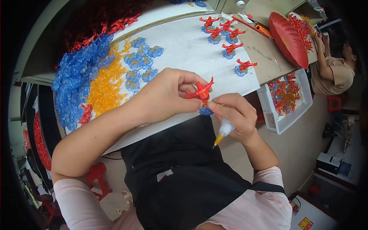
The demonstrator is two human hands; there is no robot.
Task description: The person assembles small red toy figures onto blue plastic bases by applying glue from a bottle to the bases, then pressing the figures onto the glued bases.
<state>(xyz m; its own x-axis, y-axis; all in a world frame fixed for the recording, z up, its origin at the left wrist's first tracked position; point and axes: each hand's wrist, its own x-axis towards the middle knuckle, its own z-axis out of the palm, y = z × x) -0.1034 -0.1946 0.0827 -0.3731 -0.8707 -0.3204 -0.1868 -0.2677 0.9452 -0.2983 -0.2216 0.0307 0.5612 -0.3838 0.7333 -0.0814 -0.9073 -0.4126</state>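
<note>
Over the table's near edge, my left hand (168, 96) is closed on a small red figurine (200, 92) with its arms raised. My right hand (239, 117) pinches the figurine's lower end between thumb and forefinger. Tucked in that same right hand is a small white dropper bottle (227, 127), its yellow nozzle and thin tip pointing down toward my apron. A translucent blue base (206, 111) shows just under the figurine; its contact with the figurine is hidden by my fingers.
Blue bases (76, 76), yellow translucent pieces (105, 86) and a loose red figurine (86, 114) lie left. Several figurines on blue bases (232, 48) stand at the far right. Beyond are a red tray (285, 40), a white bin (273, 119) of figurines and a seated person (337, 73).
</note>
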